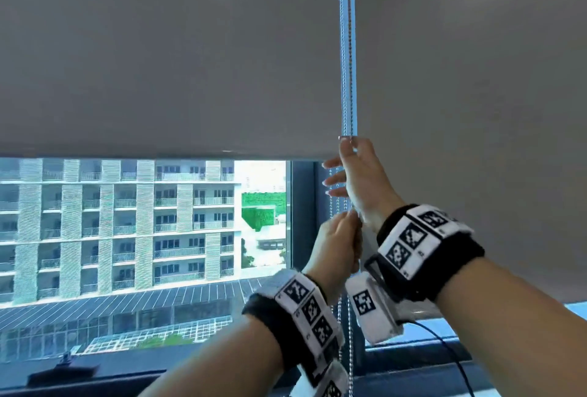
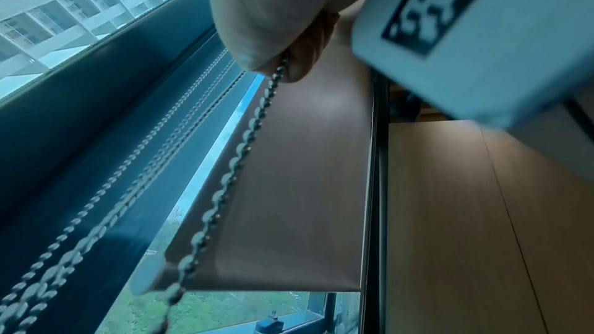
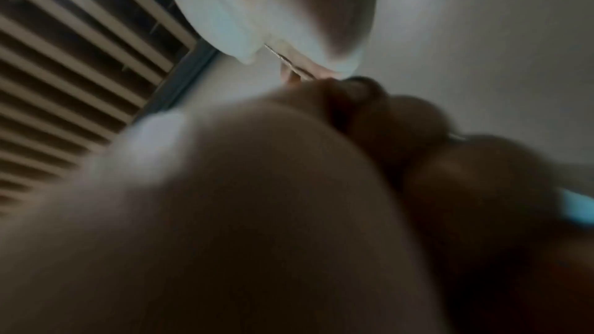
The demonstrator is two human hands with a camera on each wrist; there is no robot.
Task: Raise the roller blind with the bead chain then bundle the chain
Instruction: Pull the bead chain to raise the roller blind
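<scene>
A grey roller blind [image 1: 174,63] covers the upper window, and its bottom edge [image 1: 158,152] hangs a little above mid-frame. The bead chain [image 1: 347,63] drops straight down along the blind's right side. My right hand [image 1: 349,145] pinches the chain at the level of the blind's bottom edge, its other fingers spread to the left. Just below, my left hand [image 1: 354,222] grips the same chain, which hangs on past my wrist [image 1: 349,349]. In the left wrist view the chain [image 2: 244,141] leaves my curled fingers [image 2: 299,60]. The right wrist view is blurred, mostly palm.
Below the blind, the glass shows an apartment block [image 1: 127,222]. A dark window post [image 1: 301,212] stands just left of the hands, and a dark sill [image 1: 95,374] runs below. A second grey blind [image 1: 476,79] hangs on the right. A black cable [image 1: 451,352] trails from my right wrist.
</scene>
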